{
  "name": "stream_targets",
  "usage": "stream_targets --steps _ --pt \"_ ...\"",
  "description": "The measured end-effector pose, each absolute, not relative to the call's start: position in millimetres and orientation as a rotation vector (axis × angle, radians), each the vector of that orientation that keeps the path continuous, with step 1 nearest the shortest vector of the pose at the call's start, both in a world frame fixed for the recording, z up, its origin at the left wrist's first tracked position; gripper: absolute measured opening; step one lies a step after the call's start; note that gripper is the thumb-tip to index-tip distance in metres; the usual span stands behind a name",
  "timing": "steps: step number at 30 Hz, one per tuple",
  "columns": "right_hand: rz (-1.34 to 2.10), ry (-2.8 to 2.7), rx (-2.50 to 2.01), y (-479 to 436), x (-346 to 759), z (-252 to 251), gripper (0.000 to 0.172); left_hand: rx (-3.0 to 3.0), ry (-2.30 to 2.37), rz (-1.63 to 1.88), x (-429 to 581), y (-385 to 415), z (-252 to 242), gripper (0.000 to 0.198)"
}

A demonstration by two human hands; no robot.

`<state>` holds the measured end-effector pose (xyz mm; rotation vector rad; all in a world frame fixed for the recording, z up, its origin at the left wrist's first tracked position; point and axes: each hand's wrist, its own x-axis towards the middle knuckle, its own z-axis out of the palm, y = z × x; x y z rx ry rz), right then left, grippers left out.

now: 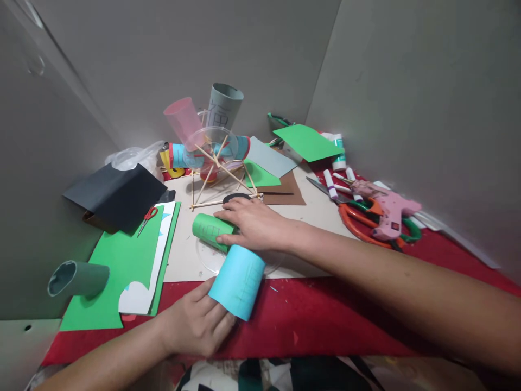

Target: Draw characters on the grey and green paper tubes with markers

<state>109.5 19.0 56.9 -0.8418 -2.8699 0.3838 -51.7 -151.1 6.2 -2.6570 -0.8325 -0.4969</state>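
My left hand (201, 320) holds a light blue paper cup shape (239, 282) with faint pencil lines, its fingers at the lower left edge and partly hidden behind it. My right hand (250, 222) lies with fingers apart over a green paper tube (209, 231) that has dark marks. Its thumb and fingertips touch the tube's right end. Under the tube sits a clear plastic disc (207, 262) on a beige board (179, 244). Behind stands a stick frame (217, 163) bearing a pink cup (184, 122), a grey-green tube (225, 103) and blue rolls with red edges (185, 156).
At left are green sheets (103, 250), small red scissors (150, 213), black paper (120, 193) and a grey-green tube (87, 279). To the right lie a pink glue gun (386, 209), large orange-handled scissors (356, 225), markers (330, 183) and a glue bottle (338, 152). Walls enclose the red-covered table (325, 315).
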Motion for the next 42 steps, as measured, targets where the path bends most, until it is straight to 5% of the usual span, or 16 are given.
stream_targets --steps 25,34,42 --pt "0.428 -2.859 -0.87 11.4 111.9 54.7 0.05 -2.649 -1.038 -0.158 -33.2 -145.9 -4.2 0.018" --pt "0.39 -2.822 -0.816 13.7 113.1 43.2 0.046 -2.607 -0.786 -0.491 -69.7 -167.1 12.7 0.033" --pt "0.308 -2.833 -0.733 21.4 112.5 29.3 0.05 -1.479 -1.694 -0.365 -172.9 -204.9 63.9 0.046"
